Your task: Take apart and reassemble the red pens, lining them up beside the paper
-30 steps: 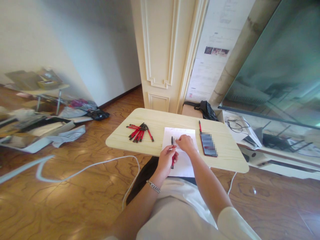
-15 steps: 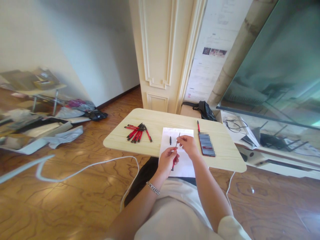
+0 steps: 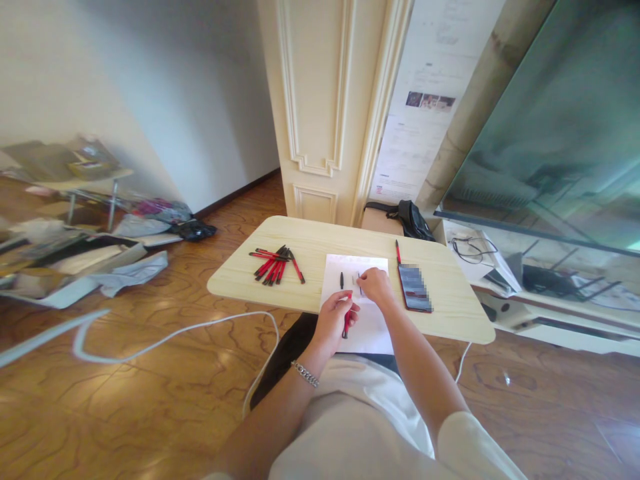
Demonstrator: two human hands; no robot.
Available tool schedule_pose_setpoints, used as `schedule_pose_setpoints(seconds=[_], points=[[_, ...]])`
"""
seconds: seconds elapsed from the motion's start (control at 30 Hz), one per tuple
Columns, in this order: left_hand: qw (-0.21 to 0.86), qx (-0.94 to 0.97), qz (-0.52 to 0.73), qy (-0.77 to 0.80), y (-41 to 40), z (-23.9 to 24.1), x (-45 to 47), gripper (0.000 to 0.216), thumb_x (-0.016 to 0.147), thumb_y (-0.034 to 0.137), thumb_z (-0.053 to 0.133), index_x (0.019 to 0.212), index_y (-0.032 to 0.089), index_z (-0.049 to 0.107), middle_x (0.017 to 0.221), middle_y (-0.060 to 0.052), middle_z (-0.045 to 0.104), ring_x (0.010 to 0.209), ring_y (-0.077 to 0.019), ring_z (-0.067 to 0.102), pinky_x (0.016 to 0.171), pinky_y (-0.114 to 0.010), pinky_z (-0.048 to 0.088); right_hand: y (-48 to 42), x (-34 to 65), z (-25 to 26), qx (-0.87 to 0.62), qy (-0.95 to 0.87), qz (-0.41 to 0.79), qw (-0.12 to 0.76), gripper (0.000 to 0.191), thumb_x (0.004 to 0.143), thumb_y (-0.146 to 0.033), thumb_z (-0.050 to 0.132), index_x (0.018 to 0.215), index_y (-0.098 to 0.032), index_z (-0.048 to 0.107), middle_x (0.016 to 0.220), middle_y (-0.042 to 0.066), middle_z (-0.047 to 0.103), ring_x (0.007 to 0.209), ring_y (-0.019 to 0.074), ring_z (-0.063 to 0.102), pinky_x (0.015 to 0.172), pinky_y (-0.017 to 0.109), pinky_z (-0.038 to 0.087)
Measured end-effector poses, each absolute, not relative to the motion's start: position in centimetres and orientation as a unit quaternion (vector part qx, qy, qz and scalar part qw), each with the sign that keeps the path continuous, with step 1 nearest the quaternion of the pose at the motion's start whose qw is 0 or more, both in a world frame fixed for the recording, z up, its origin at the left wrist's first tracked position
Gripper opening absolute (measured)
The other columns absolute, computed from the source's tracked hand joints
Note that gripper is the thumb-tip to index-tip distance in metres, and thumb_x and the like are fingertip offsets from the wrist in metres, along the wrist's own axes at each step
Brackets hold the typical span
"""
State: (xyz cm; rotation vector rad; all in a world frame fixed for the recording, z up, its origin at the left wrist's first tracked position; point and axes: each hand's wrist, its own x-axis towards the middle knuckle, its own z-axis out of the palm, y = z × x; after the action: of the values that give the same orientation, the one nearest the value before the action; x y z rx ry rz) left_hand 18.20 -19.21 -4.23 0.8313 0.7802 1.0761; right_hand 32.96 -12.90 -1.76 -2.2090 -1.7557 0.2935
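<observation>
My left hand (image 3: 335,319) is closed round a red pen barrel (image 3: 346,324) over the near part of a white sheet of paper (image 3: 367,327). My right hand (image 3: 375,285) rests on the sheet just beyond it, fingers curled at a thin dark pen refill (image 3: 359,283) lying on the paper. A small black pen tip piece (image 3: 341,279) lies on the sheet to the left of the refill. A pile of several red and black pens (image 3: 275,263) lies on the left part of the light wooden table (image 3: 460,313).
A phone (image 3: 415,287) lies right of the sheet with a single red pen (image 3: 398,251) beyond it. A white cable (image 3: 165,340) runs over the wooden floor on the left. A black bag (image 3: 413,219) sits behind the table. Clutter lies at far left.
My right hand drew the thin refill out of the barrel, lifted it, then lowered it onto the paper. My left hand kept hold of the red barrel.
</observation>
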Motion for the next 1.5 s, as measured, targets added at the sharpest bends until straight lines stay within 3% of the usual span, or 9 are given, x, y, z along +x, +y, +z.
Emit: schedule_pose_setpoints(seconds=[0.13,0.23,0.47,0.63,0.93,1.13,1.23,1.37,1.5], points=[[0.712,0.359,0.485,0.36,-19.2,-4.1,18.2,0.035,0.073,0.034,0.069,0.099,0.015,0.053,0.072,-0.005,0.065,0.053,-0.012,0.059,0.046,-0.021,0.039,-12.9,32.8,-2.0,-0.772,-0.599,0.104,0.187,0.021,0.078,-0.03,0.057,0.08,-0.017,0.073,0.083,0.012,0.071,0.082,0.02,0.063,0.071,0.026,0.04],[0.724,0.345,0.477,0.36,-19.2,-3.8,18.2,0.033,0.073,0.036,0.07,0.092,0.015,0.052,0.075,-0.006,0.067,0.055,-0.0133,0.062,0.047,-0.022,0.041,-13.7,32.8,-2.0,-0.753,-0.576,0.141,0.285,0.024,0.08,-0.036,0.056,0.079,-0.017,0.072,0.079,0.009,0.071,0.078,0.0186,0.062,0.071,0.027,0.041],[0.707,0.348,0.468,0.4,-19.1,-2.9,19.1,0.028,0.075,0.037,0.067,0.086,0.016,0.051,0.072,-0.008,0.069,0.055,-0.0176,0.066,0.047,-0.024,0.043,-18.1,30.7,-3.0,-0.547,-0.421,0.482,0.539,0.039,0.074,-0.047,0.062,0.092,-0.013,0.068,0.063,0.003,0.063,0.047,0.0118,0.051,0.042,0.023,0.037],[0.685,0.366,0.47,0.419,-19.1,-2.5,19.5,0.028,0.075,0.04,0.065,0.082,0.018,0.049,0.061,-0.004,0.066,0.046,-0.0157,0.062,0.04,-0.021,0.035,-19.5,29.6,-2.8,-0.441,-0.346,0.592,0.579,0.036,0.073,-0.044,0.064,0.092,-0.014,0.066,0.044,-0.007,0.041,0.033,0.0082,0.035,0.034,0.024,0.031],[0.691,0.387,0.481,0.375,-19.3,-1.7,19.2,0.032,0.074,0.044,0.066,0.076,0.019,0.045,0.055,0.0,0.062,0.037,-0.0116,0.053,0.037,-0.021,0.029,-19.5,30.0,-2.3,-0.382,-0.351,0.651,0.554,0.032,0.076,-0.042,0.06,0.09,-0.014,0.065,0.044,-0.005,0.046,0.034,0.0132,0.045,0.037,0.028,0.039],[0.693,0.395,0.475,0.372,-19.4,-1.8,19.1,0.033,0.071,0.045,0.067,0.076,0.019,0.047,0.051,0.001,0.06,0.036,-0.0113,0.051,0.037,-0.021,0.027,-19.5,30.2,-2.5,-0.392,-0.359,0.653,0.54,0.034,0.074,-0.041,0.062,0.093,-0.013,0.065,0.042,-0.004,0.049,0.036,0.0161,0.049,0.037,0.029,0.04],[0.691,0.398,0.476,0.373,-19.7,-1.7,19.0,0.034,0.072,0.046,0.067,0.078,0.019,0.048,0.052,0.0,0.06,0.037,-0.011,0.051,0.038,-0.021,0.028,-18.8,30.7,-2.8,-0.43,-0.372,0.61,0.553,0.034,0.072,-0.039,0.065,0.093,-0.013,0.066,0.055,0.001,0.06,0.043,0.0139,0.052,0.042,0.027,0.042],[0.666,0.412,0.459,0.418,-19.7,-1.9,18.7,0.038,0.073,0.047,0.067,0.091,0.017,0.051,0.055,-0.001,0.063,0.037,-0.0116,0.052,0.037,-0.02,0.028,-16.3,32.4,-3.1,-0.569,-0.428,0.437,0.549,0.029,0.072,-0.034,0.064,0.094,-0.014,0.066,0.079,0.006,0.069,0.059,0.012,0.057,0.056,0.024,0.045],[0.649,0.428,0.464,0.424,-19.2,-2.6,18.4,0.048,0.075,0.05,0.065,0.105,0.015,0.052,0.064,-0.004,0.066,0.042,-0.0124,0.056,0.039,-0.021,0.035,-14.2,34.2,-3.2,-0.707,-0.535,0.238,0.397,0.02,0.078,-0.028,0.055,0.085,-0.016,0.069,0.081,0.006,0.07,0.073,0.0159,0.062,0.067,0.026,0.044]])
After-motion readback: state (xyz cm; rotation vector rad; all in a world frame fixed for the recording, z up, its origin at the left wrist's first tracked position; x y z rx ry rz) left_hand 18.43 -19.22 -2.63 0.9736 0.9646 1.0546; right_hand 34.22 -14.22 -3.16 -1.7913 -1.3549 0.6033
